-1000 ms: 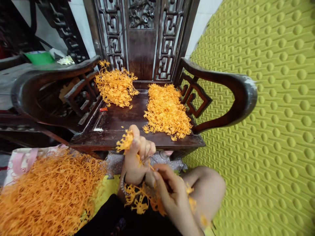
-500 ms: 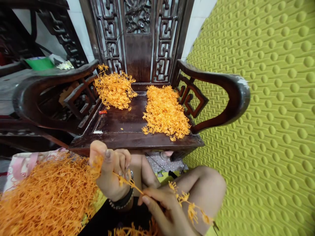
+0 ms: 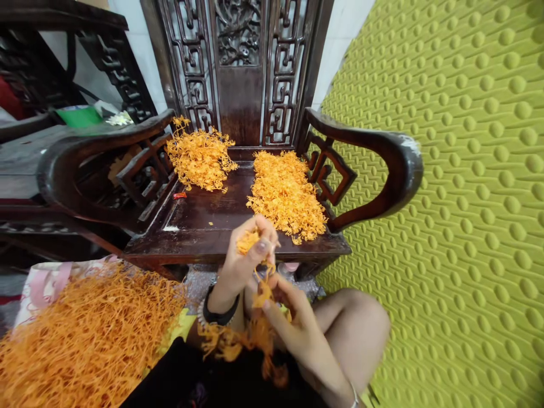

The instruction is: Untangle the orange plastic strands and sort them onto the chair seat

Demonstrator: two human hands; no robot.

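Observation:
My left hand (image 3: 250, 258), with a dark band and a beaded bracelet at the wrist, is closed around a small bunch of orange knotted strand (image 3: 247, 242) near the chair's front edge. Just below and to the right, my right hand (image 3: 300, 326) pinches the same strand between thumb and fingertips. The hands almost meet, with a short piece of strand between them. More of it dangles blurred over the dark clothing on my lap. On the chair seat lie two piles of similar orange strand, a left pile (image 3: 202, 158) and a right pile (image 3: 289, 195).
A large heap of orange strands (image 3: 85, 334) fills a pale bag with pink handles (image 3: 53, 289) at lower left. The carved wooden chair (image 3: 191, 241) has curved arms on both sides. A red wrapper (image 3: 179, 195) lies on its seat. Yellow-green bumpy padding (image 3: 467, 255) covers the right side.
My left hand has moved right and slightly up, close to my right hand. The strand stretched between them has gone slack, and its loose end no longer lies over my right leg.

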